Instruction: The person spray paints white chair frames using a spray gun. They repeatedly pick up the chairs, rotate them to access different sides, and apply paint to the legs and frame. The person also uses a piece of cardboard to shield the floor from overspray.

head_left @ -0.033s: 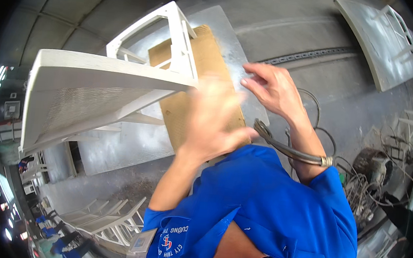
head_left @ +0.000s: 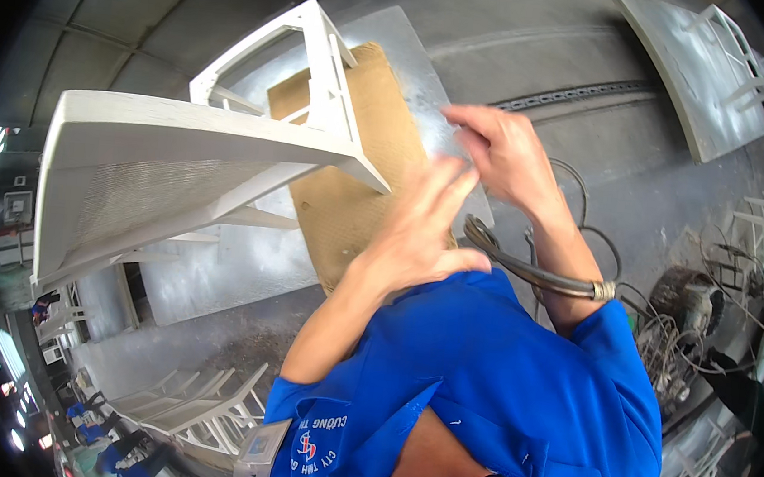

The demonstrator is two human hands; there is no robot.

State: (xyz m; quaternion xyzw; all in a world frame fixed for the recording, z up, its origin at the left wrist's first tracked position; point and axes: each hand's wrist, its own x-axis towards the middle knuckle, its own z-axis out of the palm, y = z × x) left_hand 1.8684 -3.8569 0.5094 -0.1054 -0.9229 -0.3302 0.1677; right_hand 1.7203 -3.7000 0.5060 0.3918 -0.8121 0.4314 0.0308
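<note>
Left hand (head_left: 411, 241) has shifted right since the earlier head view, baring a tip of the chair (head_left: 205, 130). It looks spread, empty; the right hand (head_left: 508, 163), half-curled, seems empty too. Chair sits left, partly over cardboard (head_left: 338, 226). I judge a swung hose (head_left: 547, 278) could knock it.

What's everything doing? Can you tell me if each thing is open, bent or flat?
Left hand: open, fingers spread.
Right hand: fingers bent; palm hidden, so I can't tell if it's empty.
White chair: not held.
Cardboard: flat, partly hidden by the chair.
Dark hose: bent.
Blue shirt: open at the neck.
</note>
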